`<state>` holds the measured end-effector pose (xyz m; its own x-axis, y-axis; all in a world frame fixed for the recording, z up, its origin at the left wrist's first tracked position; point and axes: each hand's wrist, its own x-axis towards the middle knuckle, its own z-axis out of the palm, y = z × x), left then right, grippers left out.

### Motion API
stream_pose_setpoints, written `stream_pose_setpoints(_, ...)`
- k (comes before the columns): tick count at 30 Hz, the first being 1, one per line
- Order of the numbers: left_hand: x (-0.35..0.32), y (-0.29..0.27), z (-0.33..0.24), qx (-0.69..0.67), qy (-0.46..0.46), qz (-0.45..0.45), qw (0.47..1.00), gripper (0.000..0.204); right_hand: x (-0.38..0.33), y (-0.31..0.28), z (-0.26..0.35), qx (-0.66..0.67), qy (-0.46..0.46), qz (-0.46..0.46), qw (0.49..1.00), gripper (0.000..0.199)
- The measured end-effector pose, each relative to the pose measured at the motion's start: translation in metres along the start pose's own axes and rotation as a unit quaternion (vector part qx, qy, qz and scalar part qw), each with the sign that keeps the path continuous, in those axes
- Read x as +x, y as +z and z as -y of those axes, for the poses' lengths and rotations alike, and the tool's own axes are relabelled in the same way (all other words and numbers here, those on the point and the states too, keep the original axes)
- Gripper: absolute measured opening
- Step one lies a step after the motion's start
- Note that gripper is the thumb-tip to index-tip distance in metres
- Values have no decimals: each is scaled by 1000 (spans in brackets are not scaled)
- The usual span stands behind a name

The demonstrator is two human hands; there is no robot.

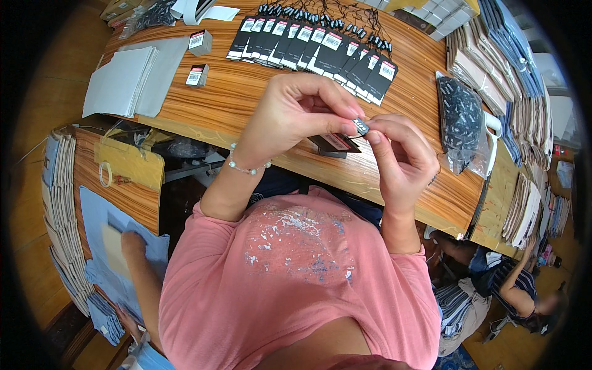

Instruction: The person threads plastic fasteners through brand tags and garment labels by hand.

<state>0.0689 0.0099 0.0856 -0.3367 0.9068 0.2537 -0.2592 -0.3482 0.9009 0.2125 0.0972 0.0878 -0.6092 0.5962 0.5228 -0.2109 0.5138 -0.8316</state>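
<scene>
My left hand (308,110) and my right hand (402,148) meet above the table's front edge. Each pinches one end of a small dark plastic string seal (361,127) with pale lettering. Below my fingers hangs a black tag (336,143) with a label on it; the cord joining it to the seal is mostly hidden. Just beyond my hands, a fanned row of black-and-white hang tags (314,50) lies on the table, their black cords and seals pointing away from me.
Two small label stacks (197,75) and white sheets (120,81) lie at left. A clear bag of black seals (461,117) and a white-handled tool (492,145) sit at right, beside folded garments (481,65). Co-workers are at both sides; one handles a blue shirt (98,216) at left.
</scene>
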Motion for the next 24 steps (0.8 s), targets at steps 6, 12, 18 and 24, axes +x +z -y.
stream_pose_setpoints(6, 0, 0, 1, 9, 1, 1, 1000, 17, 0, 2, 3, -1, 23, -11, 1000, 5)
stream_pose_setpoints(12, 0, 0, 2, 23, -4, 7, 1000, 15, -3, 3, -1, 15, 41, -21, 999, 6)
stream_pose_setpoints(18, 0, 1, 1, 14, -7, -3, 1000, 15, -3, -7, -9, 125, 111, 41, 985, 8)
stream_pose_setpoints(24, 1, -1, -5, 101, 3, 23, 995, 19, 5, -11, -9, 188, 178, 92, 962, 19)
